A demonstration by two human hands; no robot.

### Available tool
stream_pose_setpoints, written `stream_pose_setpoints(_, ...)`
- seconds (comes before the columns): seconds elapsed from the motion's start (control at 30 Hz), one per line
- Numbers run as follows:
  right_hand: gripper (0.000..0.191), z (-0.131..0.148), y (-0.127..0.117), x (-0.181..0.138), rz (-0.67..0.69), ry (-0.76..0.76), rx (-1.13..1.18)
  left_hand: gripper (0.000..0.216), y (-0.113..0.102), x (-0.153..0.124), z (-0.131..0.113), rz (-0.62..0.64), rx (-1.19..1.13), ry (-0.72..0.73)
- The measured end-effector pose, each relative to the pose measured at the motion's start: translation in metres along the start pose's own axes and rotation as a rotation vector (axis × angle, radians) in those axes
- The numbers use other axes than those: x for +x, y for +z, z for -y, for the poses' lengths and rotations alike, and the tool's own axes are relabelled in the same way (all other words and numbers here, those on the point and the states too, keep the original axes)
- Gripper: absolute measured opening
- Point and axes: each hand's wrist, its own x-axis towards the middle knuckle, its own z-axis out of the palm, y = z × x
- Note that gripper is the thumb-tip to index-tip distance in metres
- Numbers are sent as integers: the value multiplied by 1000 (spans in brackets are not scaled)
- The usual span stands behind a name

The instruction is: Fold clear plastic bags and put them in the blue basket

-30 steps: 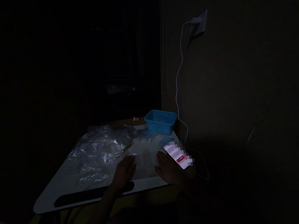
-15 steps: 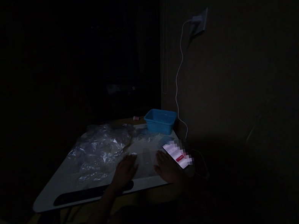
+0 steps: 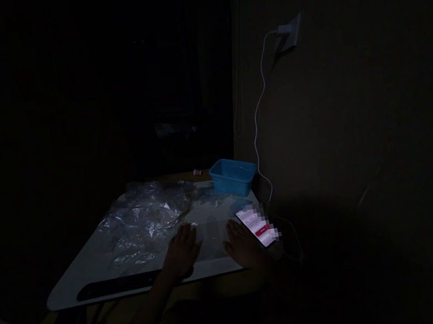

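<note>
1 white cable (image 3: 263,76) from wall socket (image 3: 296,31)

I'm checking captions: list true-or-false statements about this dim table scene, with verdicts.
A rectangular blue plastic basket stands on the white table. True.
The left hand is clenched into a fist. False: it is open, palm down.
Crumpled clear plastic lies on the table's left side. True.
The lit rectangular smartphone lies left of the left hand. False: it lies beside the right hand.
A thin white cable reaches a white wall plug. True.
</note>
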Motion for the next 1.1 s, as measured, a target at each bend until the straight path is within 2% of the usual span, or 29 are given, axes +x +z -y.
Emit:
stream_pose_setpoints(0.1,58,1,-1,-1,-12,7,-4,41,-3,3,-1,-36,5,-86)
stream_pose_setpoints(0.17,58,1,-1,-1,-23,9,-8,37,-9,7,-4,-65,-11,-92)
stream_pose_setpoints(0.23,58,1,-1,-1,-28,7,-12,35,-14,11,-12,-81,-25,-49)
stream_pose_setpoints(0.3,57,1,0,0,-33,4,-18,37,-14,16,-25,-45,-43,37)
stream_pose_setpoints(0.4,56,0,3,0,-44,1,-33,41,-2,27,-48,20,-118,126)
stream_pose_setpoints(0.53,55,-1,6,0,-55,-10,-43,40,19,36,-65,51,-162,82)
stream_pose_setpoints(0.67,55,0,6,0,-63,-6,-35,43,21,30,-63,61,-65,7)
stream_pose_setpoints(0.77,55,0,5,0,-62,3,-32,50,14,22,-53,58,-18,-34)
stream_pose_setpoints(0.93,55,1,3,-1,-77,-4,-36,46,0,13,-33,96,-24,-89)
stream_pose_setpoints(1.1,55,-1,5,-1,-86,-7,-44,48,-8,13,-31,139,31,-98)
